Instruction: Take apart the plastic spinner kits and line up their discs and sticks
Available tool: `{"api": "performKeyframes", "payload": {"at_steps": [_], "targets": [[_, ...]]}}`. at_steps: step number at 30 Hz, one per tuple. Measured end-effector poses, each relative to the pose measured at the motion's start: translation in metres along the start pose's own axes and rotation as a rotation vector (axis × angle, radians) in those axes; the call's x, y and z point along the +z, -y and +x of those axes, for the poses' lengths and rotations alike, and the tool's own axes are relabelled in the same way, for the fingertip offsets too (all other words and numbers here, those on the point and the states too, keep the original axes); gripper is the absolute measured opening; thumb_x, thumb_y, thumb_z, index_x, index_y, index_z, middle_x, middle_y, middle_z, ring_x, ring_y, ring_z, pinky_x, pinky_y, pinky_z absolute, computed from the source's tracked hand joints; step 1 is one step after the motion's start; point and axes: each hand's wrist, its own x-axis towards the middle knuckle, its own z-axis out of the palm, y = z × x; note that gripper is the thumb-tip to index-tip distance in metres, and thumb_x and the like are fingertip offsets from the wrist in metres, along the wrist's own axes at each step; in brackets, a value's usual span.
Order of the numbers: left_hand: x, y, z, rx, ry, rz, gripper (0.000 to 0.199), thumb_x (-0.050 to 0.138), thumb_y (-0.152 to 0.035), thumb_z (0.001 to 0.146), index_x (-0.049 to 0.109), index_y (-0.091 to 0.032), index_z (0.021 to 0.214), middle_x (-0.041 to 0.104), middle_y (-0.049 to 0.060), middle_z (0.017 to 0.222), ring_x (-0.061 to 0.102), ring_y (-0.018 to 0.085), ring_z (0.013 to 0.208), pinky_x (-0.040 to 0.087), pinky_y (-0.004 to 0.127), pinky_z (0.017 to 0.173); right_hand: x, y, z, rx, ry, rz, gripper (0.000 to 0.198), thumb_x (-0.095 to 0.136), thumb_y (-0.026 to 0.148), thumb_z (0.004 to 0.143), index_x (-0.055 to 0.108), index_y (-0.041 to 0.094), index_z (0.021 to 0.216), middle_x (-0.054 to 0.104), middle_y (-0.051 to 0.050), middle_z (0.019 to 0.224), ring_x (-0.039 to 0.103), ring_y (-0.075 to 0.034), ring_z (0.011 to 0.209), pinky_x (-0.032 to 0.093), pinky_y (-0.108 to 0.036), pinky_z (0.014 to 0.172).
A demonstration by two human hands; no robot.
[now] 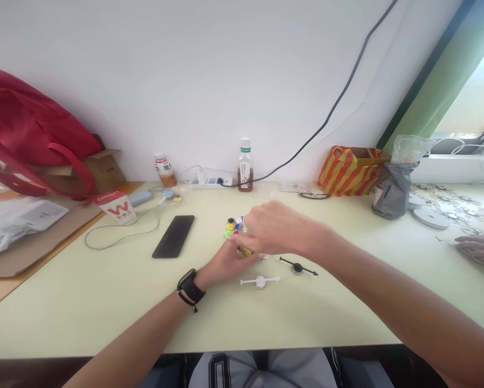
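My left hand, with a black watch on its wrist, curls low around something small with yellow on it, mostly covered by my hands. From above, my right hand bends down over the same spot, fingers closed and largely hidden. Just beyond my hands lie several small round coloured pieces in black, yellow, green, blue and white. Nearer to me rests a white arrow spinner on a round clear base. A black arrow spinner lies to its right, under my right forearm's side.
Left are a black phone, a cable, a red-white box and a red bag. Bottles and a power strip line the wall. Right stand a striped bag, a grey bag and what looks like another person's hand.
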Motion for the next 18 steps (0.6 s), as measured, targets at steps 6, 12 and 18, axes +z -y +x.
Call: {"api": "performKeyframes", "payload": {"at_steps": [6, 12, 18], "targets": [[0.0, -0.005, 0.003, 0.132, 0.055, -0.026, 0.026, 0.062, -0.037, 0.098, 0.071, -0.019, 0.113, 0.074, 0.008, 0.114, 0.067, 0.024, 0.103, 0.055, 0.036, 0.089, -0.008, -0.013, -0.006, -0.009, 0.184, 0.231, 0.063, 0.041, 0.067, 0.099, 0.064, 0.017, 0.068, 0.066, -0.009, 0.07, 0.056, -0.019, 0.062, 0.031, -0.032, 0.057], [0.0, 0.001, 0.003, 0.111, 0.104, -0.012, 0.028, 0.08, -0.035, 0.082, 0.07, -0.019, 0.104, 0.072, 0.007, 0.105, 0.066, 0.021, 0.09, 0.054, 0.031, 0.074, -0.002, -0.028, -0.006, 0.034, 0.408, 0.392, 0.067, 0.038, 0.074, 0.097, 0.057, 0.018, 0.064, 0.06, -0.004, 0.065, 0.048, -0.015, 0.052, 0.031, -0.032, 0.053], [0.001, 0.009, 0.002, 0.042, 0.092, -0.018, 0.035, 0.078, -0.039, 0.083, 0.07, -0.018, 0.11, 0.069, 0.003, 0.084, 0.06, 0.016, 0.072, 0.05, 0.027, 0.064, 0.002, -0.031, -0.003, 0.063, 0.409, 0.342, 0.046, 0.055, 0.061, 0.093, 0.061, 0.018, 0.076, 0.063, -0.006, 0.081, 0.053, -0.016, 0.059, 0.032, -0.03, 0.053]]}}
